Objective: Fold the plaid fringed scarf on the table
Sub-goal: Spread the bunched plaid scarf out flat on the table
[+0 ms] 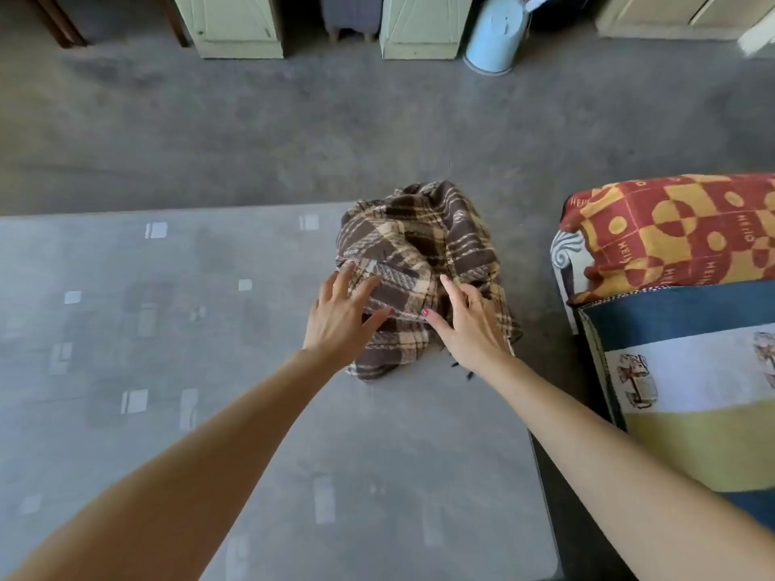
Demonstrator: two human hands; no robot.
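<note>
A brown and cream plaid scarf (419,253) lies bunched in a heap at the far right corner of the grey table (188,329), partly over the far edge. A few dark fringe ends show at its near right side. My left hand (339,316) rests on the heap's near left side with fingers spread. My right hand (469,325) lies flat on the near right side, fingers apart. Neither hand has closed on the cloth.
A stack of patterned cushions or folded textiles (679,312) stands right of the table. Beyond the table is grey floor, with pale green cabinets (235,27) and a light blue bucket (495,35) at the far wall.
</note>
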